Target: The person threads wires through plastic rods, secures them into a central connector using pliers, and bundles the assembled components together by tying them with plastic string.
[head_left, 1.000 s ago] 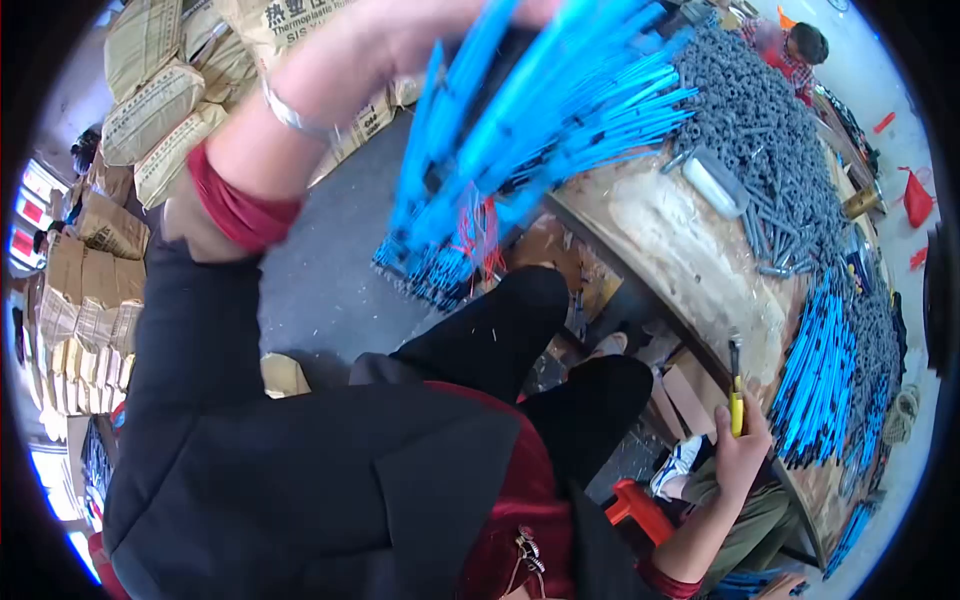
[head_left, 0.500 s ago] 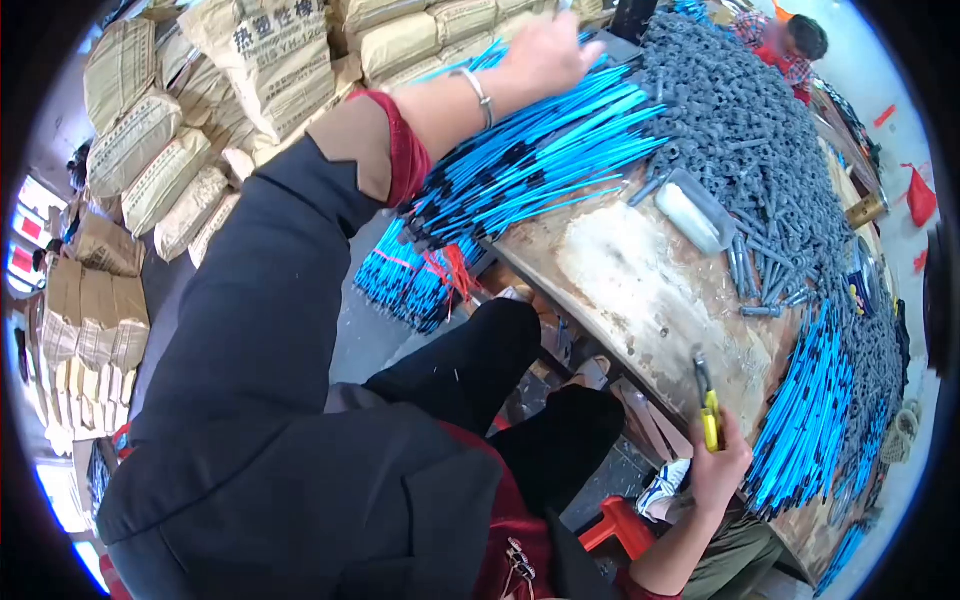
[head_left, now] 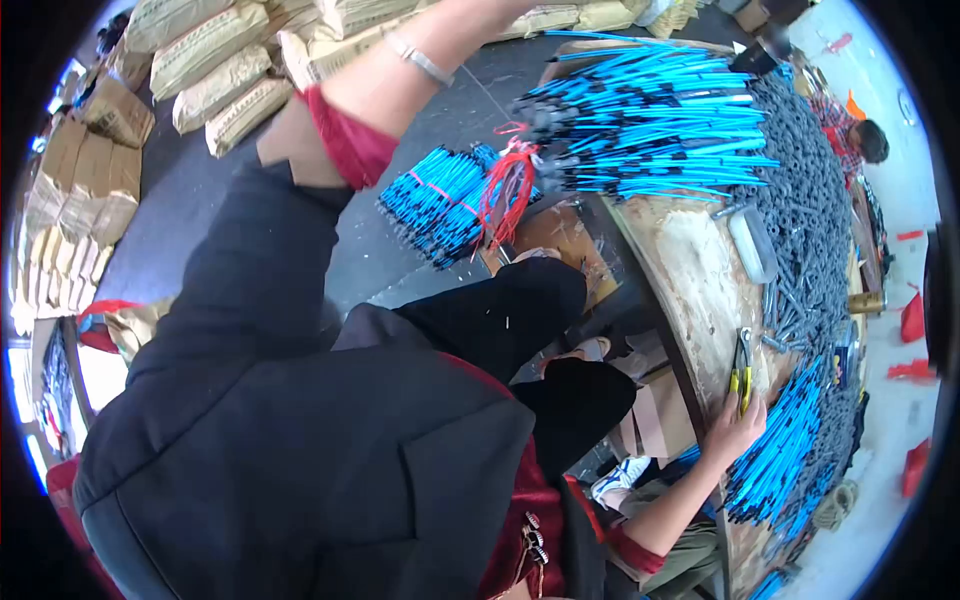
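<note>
No readable text. Tan paper sacks (head_left: 208,50) stacked at upper left carry lines of dark print along their sides; characters too small and blurred to make out, no brand or number legible. Same for the sacks lying along the top edge: faint marks only, cut off by the frame or hidden behind the raised arm (head_left: 440,50).
</note>
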`<state>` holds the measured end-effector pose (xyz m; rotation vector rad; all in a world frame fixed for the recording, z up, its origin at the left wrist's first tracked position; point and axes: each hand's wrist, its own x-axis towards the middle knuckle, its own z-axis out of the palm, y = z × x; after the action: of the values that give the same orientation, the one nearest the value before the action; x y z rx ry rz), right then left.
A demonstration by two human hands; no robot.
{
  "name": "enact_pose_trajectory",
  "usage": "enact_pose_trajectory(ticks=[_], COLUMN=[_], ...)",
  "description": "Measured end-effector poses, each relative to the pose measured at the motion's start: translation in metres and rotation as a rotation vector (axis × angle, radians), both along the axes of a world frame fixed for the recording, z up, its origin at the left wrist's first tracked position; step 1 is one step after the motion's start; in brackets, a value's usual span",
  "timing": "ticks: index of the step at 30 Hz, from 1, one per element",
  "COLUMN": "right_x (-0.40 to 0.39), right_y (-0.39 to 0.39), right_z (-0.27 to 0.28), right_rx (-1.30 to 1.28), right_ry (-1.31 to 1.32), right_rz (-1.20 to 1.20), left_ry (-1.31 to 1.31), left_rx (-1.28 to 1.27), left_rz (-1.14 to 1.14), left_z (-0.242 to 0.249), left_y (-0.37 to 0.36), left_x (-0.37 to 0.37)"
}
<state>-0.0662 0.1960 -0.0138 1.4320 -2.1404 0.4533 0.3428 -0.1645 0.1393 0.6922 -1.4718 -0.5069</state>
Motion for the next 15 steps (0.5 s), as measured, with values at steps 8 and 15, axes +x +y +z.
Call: enact_pose_trajectory(ticks=[8,15], right_x=[0.142,0.216], right_y=[-0.026,-0.131], right_z=[-0.014,-0.049], right_rx=[-0.047,0.38], right_ry=[-0.75,-0.917], right_rz=[0.303,0.347], left_ry=[-0.007,-0.107], left_rx=[1.09,1.445], left_rz=[-0.049,-0.435], left_z=[-0.259,-0.321], left_y=[0.066,0.127], left_x=[0.103,0.06])
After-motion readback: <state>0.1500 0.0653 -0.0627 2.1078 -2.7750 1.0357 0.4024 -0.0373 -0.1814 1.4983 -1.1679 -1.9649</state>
